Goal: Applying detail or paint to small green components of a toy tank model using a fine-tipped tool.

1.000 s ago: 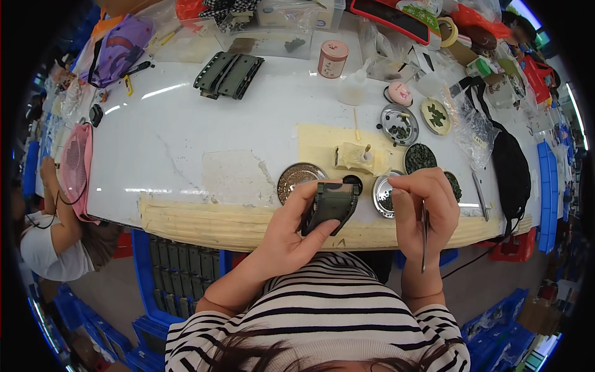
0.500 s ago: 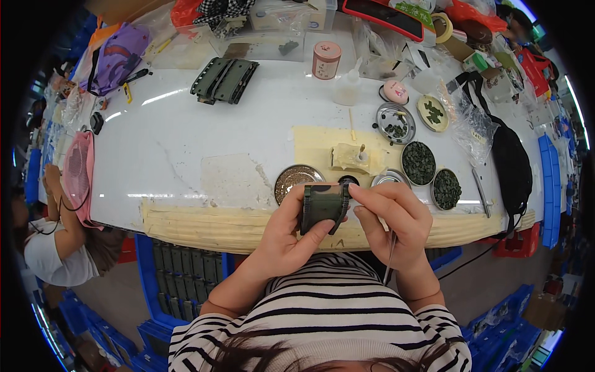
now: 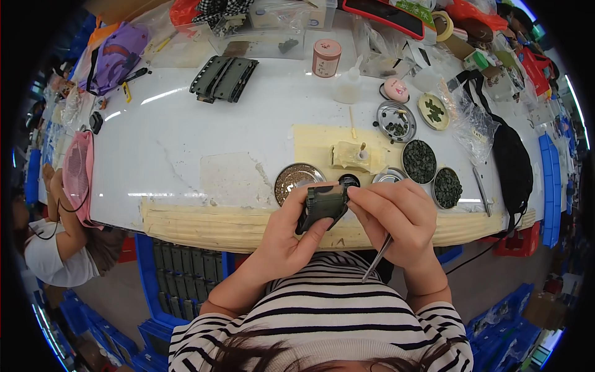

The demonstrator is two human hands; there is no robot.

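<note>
My left hand (image 3: 287,239) is closed round a dark green camouflage plastic model part (image 3: 326,202) with ridged, track-like edges, held above the table's front edge. At the part's right end, the thumb and fingertips of my right hand (image 3: 401,214) are pinched together; anything tiny between them is hidden. Slim metal tweezers (image 3: 378,258) are tucked in that same hand, slanting down toward my striped shirt. Just beyond the hands are a round tin of brown grains (image 3: 291,180), a small black round container (image 3: 349,180) and a metal dish (image 3: 389,176).
Tins of small dark green pieces (image 3: 419,162) stand to the right, near a dish with a few pieces (image 3: 395,122). A tape-wrapped block (image 3: 353,156) sits centrally. Green model parts (image 3: 224,79) lie far left. A blue crate (image 3: 145,273) is below the table; another person (image 3: 59,248) sits left.
The tweezers have swung from nearly upright to slanting down-left as my right hand turned. The model part has tilted slightly, still in my left hand.
</note>
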